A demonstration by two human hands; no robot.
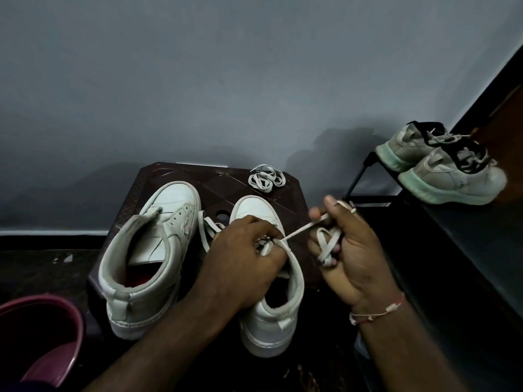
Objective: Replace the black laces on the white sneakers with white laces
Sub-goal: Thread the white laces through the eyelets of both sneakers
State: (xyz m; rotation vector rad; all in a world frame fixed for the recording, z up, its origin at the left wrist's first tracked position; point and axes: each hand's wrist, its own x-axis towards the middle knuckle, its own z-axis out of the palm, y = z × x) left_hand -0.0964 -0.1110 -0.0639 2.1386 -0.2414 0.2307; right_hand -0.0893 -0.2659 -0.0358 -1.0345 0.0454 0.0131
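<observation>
From the head view, two white high-top sneakers stand heel-near on a dark brown stool (175, 176) in front of a grey wall. My left hand (243, 258) is curled over the throat of the right-hand sneaker (266, 321), its fingertips pinching the white lace (300, 229) at the eyelets. From there the lace runs taut, up and to the right, to my right hand (353, 250), which pinches it between thumb and forefinger; the slack is looped around the other fingers. A loose end trails to the left, between the two shoes. The left-hand sneaker (158, 250) stands unlaced just beside it. A spare lace (264, 176) lies coiled at the stool's far edge. Far right, a second pair of sneakers (441, 171) with black laces sits on a black rack (365, 179). A pink tub (42, 321) is near left.
</observation>
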